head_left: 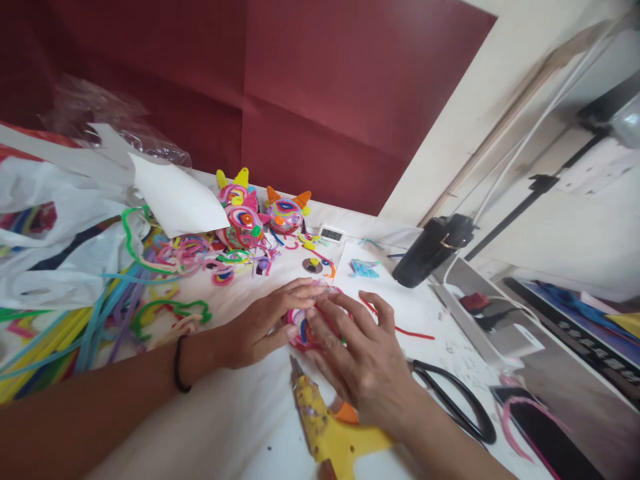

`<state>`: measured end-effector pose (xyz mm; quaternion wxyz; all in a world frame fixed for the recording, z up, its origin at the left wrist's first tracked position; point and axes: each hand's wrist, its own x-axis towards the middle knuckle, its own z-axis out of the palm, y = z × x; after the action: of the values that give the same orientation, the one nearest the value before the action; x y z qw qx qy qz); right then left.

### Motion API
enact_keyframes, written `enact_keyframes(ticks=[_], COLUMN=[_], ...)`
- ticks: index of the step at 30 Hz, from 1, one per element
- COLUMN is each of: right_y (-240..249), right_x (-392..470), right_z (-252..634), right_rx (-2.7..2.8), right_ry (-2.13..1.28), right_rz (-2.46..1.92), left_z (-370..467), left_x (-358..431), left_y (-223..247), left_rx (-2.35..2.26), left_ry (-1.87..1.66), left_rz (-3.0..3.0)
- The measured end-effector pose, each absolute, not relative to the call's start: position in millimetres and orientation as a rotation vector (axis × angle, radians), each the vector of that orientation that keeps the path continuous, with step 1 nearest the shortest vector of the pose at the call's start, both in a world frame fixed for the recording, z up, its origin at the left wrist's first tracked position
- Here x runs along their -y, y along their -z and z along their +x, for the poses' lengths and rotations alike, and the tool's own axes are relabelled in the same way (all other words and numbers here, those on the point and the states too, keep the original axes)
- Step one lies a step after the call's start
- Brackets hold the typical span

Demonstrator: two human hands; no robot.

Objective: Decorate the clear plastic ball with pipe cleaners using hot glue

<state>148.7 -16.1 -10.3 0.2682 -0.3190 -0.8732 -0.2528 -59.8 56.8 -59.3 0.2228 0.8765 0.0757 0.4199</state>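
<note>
Between my hands sits a round ball (301,328) covered in coiled pink, blue and other coloured pipe cleaners, mostly hidden by my fingers. My left hand (270,321) curves around its left side, thumb at the near edge and fingers over the top. Over its right side and front lies my right hand (357,347), fingers bent onto the surface. Just below them, a yellow glue gun (345,443) rests on the table with its nozzle pointing toward the ball. A red pipe cleaner (415,333) lies right of my right hand, near black-handled scissors (463,399).
Several animal-head balls with ears (287,213) stand at the back beside a small white digital display (331,233). Loose pipe cleaners (107,313) and plastic bags (65,247) crowd the left. To the right are a black cylinder (433,250) and a phone (547,427).
</note>
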Motion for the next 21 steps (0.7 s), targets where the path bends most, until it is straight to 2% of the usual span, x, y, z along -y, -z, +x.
enact_keyframes(ticks=[11, 21], right_y=[11.8, 5.8], right_x=[16.5, 20.6], right_z=[148.6, 168.3], right_rx=[2.344, 2.288], right_ry=[0.692, 0.267], right_rz=[-0.873, -1.019], left_z=[-59.4, -60.8], left_x=[-59.7, -54.2], left_y=[61.1, 56.2], left_rx=[-0.208, -0.294], left_ry=[-1.182, -1.232], left_rz=[2.440, 2.441])
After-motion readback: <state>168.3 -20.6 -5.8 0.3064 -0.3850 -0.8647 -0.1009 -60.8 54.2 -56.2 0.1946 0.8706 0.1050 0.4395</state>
